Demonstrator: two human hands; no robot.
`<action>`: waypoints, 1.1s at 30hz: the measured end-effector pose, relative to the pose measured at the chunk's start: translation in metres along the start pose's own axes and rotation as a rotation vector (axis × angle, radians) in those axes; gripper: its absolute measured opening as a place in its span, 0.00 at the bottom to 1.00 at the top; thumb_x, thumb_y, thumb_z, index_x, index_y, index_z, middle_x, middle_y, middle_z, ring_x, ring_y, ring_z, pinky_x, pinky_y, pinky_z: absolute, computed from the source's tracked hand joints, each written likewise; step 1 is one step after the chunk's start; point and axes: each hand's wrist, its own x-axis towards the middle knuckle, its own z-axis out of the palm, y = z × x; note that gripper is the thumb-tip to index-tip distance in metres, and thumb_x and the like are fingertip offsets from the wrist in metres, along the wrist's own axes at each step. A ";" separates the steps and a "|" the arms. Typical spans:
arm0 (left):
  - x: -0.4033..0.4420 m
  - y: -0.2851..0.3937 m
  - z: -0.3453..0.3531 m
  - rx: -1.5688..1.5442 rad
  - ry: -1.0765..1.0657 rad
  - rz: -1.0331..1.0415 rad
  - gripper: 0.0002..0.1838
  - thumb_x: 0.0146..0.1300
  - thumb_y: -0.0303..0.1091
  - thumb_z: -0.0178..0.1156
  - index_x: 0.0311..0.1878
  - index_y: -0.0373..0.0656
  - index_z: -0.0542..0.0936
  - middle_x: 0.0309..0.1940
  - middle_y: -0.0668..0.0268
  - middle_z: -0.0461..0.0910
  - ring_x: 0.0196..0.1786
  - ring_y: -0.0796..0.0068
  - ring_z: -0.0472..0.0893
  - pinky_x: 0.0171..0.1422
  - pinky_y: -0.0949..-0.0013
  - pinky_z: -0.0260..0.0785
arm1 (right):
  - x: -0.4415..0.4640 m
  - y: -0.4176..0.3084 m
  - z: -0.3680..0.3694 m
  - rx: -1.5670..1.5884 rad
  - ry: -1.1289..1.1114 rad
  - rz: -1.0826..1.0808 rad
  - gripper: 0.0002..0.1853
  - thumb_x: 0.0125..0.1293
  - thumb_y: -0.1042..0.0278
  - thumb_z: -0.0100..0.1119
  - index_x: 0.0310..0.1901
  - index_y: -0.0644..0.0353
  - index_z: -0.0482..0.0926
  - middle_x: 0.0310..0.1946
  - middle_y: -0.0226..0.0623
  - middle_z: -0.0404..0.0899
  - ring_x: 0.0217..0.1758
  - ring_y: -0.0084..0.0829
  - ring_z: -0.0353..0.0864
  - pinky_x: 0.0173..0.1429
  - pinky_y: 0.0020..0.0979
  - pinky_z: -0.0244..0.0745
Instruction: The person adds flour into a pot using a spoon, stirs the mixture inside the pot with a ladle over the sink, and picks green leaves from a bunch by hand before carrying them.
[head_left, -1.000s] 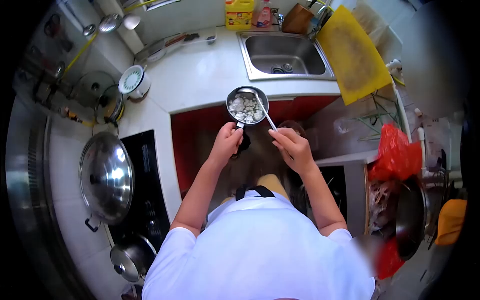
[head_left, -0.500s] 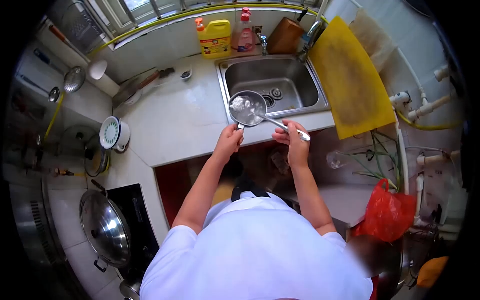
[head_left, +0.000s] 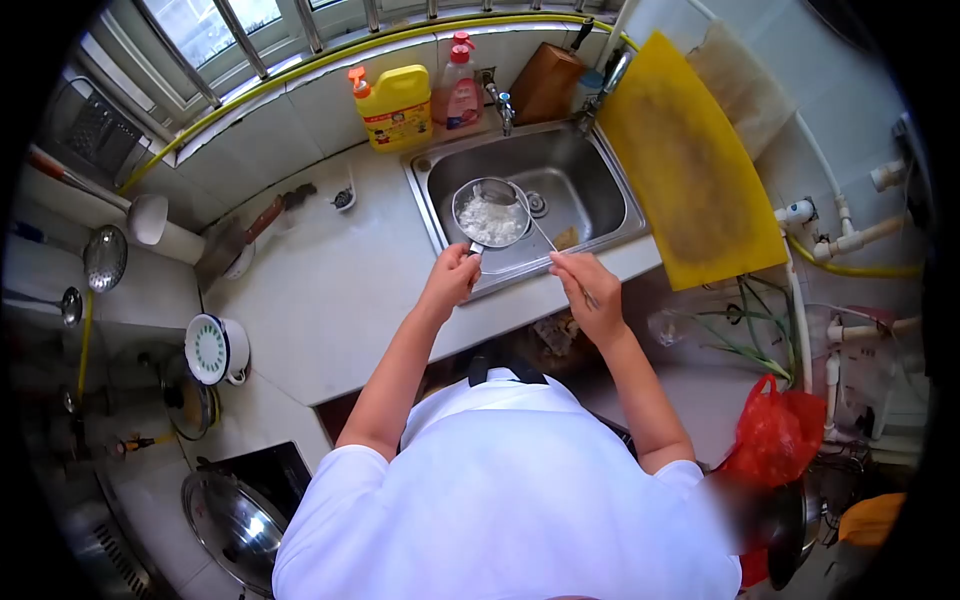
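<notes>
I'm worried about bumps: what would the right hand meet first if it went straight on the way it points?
The right hand, holding the metal spoon, would probably meet the small saucepan first, near its right rim. Depth is unclear, so it might pass above.

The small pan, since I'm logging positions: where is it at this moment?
In the head view, the small pan is above the picture's centre, over the left part of the sink, with its handle in the left hand.

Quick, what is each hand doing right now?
Left hand: closed, holding a small pan by its handle.
Right hand: closed, holding a long-handled utensil.
</notes>
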 end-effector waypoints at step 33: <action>0.039 0.012 -0.025 0.069 -0.116 -0.066 0.10 0.62 0.34 0.51 0.41 0.37 0.70 0.18 0.73 0.66 0.16 0.87 0.61 0.16 0.80 0.51 | 0.026 0.001 0.022 -0.268 -0.156 -0.044 0.10 0.58 0.79 0.56 0.42 0.65 0.78 0.34 0.40 0.79 0.34 0.35 0.80 0.36 0.29 0.74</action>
